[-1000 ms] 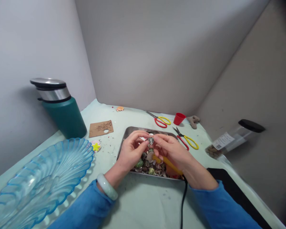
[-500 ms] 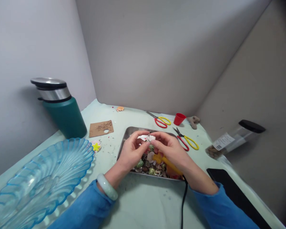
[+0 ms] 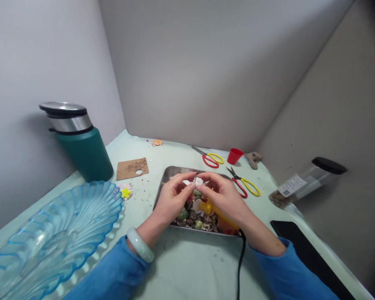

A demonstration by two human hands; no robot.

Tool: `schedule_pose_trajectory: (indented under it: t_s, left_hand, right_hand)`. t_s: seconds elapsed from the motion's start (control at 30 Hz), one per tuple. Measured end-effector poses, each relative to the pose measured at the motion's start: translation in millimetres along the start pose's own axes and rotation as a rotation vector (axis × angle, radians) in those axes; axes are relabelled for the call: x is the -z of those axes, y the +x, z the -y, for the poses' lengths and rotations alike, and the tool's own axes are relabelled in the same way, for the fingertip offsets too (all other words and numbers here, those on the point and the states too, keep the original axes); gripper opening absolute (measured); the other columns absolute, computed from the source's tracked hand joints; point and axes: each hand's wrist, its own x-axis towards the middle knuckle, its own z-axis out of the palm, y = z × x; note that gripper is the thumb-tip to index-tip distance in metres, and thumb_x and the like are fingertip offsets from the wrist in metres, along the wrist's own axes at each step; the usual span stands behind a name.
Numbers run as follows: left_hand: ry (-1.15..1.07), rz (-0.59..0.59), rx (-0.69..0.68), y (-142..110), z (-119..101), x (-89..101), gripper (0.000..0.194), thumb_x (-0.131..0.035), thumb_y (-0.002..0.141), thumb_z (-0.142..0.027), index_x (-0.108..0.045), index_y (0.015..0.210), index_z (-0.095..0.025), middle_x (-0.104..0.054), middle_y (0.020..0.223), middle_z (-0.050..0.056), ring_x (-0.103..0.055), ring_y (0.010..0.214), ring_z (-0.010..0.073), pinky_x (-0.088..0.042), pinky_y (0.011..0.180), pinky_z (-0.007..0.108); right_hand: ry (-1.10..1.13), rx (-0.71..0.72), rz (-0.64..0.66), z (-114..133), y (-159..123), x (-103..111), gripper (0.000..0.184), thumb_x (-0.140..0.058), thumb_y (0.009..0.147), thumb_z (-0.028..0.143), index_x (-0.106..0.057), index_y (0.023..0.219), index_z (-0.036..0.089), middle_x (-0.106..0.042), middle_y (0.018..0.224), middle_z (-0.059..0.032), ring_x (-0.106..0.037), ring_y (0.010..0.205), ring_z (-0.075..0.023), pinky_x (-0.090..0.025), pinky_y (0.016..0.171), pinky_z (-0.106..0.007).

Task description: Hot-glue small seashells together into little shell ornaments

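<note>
My left hand (image 3: 171,199) and my right hand (image 3: 225,196) meet over a steel tray (image 3: 162,186) filled with small coloured shells (image 3: 192,216). Both pinch a small pale shell piece (image 3: 196,181) between their fingertips. A yellow tool (image 3: 217,212) with a black cord (image 3: 240,262) lies under my right palm, resting on the tray. A pale green bangle (image 3: 140,245) sits on my left wrist, and both arms wear blue sleeves.
A ribbed blue glass dish (image 3: 50,233) stands at the near left, a green flask (image 3: 81,143) behind it. A brown card (image 3: 133,168), two pairs of scissors (image 3: 211,157) (image 3: 245,184), a red cup (image 3: 235,155), a tipped clear jar (image 3: 306,183) and a black slab (image 3: 306,254) lie around.
The dark shell held a second ago is gone from my fingertips; a pale piece is pinched there now. My hands have stayed over the tray, shifting only slightly.
</note>
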Motion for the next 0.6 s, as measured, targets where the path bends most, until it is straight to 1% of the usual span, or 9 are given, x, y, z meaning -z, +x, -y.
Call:
schedule_pose_trajectory:
  t_s: [0.07,0.13,0.3,0.37,0.4,0.5,0.53,0.6]
  left_hand:
    - [0.007,-0.002,-0.025,-0.1,-0.7,-0.2,0.034,-0.06,0.08,-0.031,-0.064,0.109,-0.014,-0.061,0.096,0.007,-0.055,0.057,0.0099,-0.048,0.055,0.026]
    - [0.005,0.002,-0.043,-0.2,-1.0,-0.1,0.032,-0.059,0.08,-0.03,-0.065,0.108,-0.015,-0.058,0.099,0.007,-0.055,0.057,0.0092,-0.048,0.055,0.026]
    - [0.017,0.003,-0.059,-0.7,-1.3,-0.5,0.031,-0.058,0.081,-0.028,-0.066,0.107,-0.015,-0.058,0.094,0.005,-0.054,0.055,0.0083,-0.047,0.055,0.025]
    - [-0.007,-0.001,-0.037,-1.0,-1.8,-1.1,0.031,-0.059,0.08,-0.029,-0.067,0.107,-0.015,-0.06,0.093,0.005,-0.055,0.055,0.0087,-0.048,0.055,0.025]
    - [-0.026,-0.001,-0.013,-1.2,-2.2,-1.4,0.032,-0.059,0.08,-0.029,-0.066,0.108,-0.015,-0.061,0.089,0.005,-0.055,0.055,0.0093,-0.048,0.055,0.025]
    - [-0.098,0.006,0.074,-1.2,-3.5,-2.1,0.036,-0.061,0.079,-0.031,-0.064,0.11,-0.015,-0.062,0.07,0.001,-0.055,0.055,0.0111,-0.048,0.056,0.024]
    - [-0.125,0.008,0.093,-1.1,-3.8,-2.2,0.037,-0.063,0.078,-0.031,-0.063,0.111,-0.015,-0.061,0.067,0.0,-0.056,0.055,0.0115,-0.049,0.056,0.025]
    - [-0.168,0.006,0.109,-0.5,-4.0,-2.1,0.038,-0.066,0.075,-0.032,-0.062,0.109,-0.015,-0.063,0.069,0.001,-0.056,0.055,0.0116,-0.049,0.055,0.025]
  right_hand:
    - [0.019,-0.004,0.001,0.8,0.3,0.2,0.02,-0.058,0.084,0.029,-0.063,0.102,0.023,-0.064,0.078,0.0006,-0.055,0.062,-0.0119,-0.043,0.056,-0.024]
    - [0.039,-0.003,0.002,1.3,0.4,0.3,0.019,-0.059,0.084,0.027,-0.063,0.101,0.022,-0.064,0.078,0.0006,-0.054,0.062,-0.0119,-0.043,0.056,-0.024]
    - [0.021,0.011,-0.029,1.7,0.1,0.4,0.017,-0.06,0.082,0.026,-0.065,0.098,0.022,-0.064,0.078,0.0004,-0.053,0.062,-0.0116,-0.042,0.056,-0.023]
    - [0.002,0.023,-0.045,2.4,-0.2,0.0,0.016,-0.061,0.082,0.026,-0.066,0.097,0.022,-0.065,0.08,0.0001,-0.053,0.063,-0.0117,-0.043,0.056,-0.024]
    - [-0.007,0.028,-0.054,2.9,-0.4,-0.3,0.016,-0.062,0.081,0.026,-0.066,0.096,0.021,-0.065,0.081,-0.0002,-0.054,0.063,-0.0119,-0.043,0.056,-0.024]
    - [-0.042,0.043,-0.088,4.3,-1.4,-2.1,0.017,-0.062,0.081,0.025,-0.066,0.097,0.021,-0.066,0.085,-0.0009,-0.055,0.065,-0.0121,-0.044,0.058,-0.024]
    - [-0.061,0.053,-0.103,4.7,-1.8,-2.8,0.018,-0.063,0.081,0.025,-0.065,0.098,0.021,-0.066,0.087,-0.001,-0.056,0.065,-0.012,-0.044,0.059,-0.025]
    - [-0.117,0.088,-0.129,5.4,-2.4,-4.0,0.018,-0.064,0.08,0.023,-0.065,0.098,0.021,-0.066,0.09,-0.0011,-0.056,0.065,-0.0118,-0.045,0.062,-0.025]
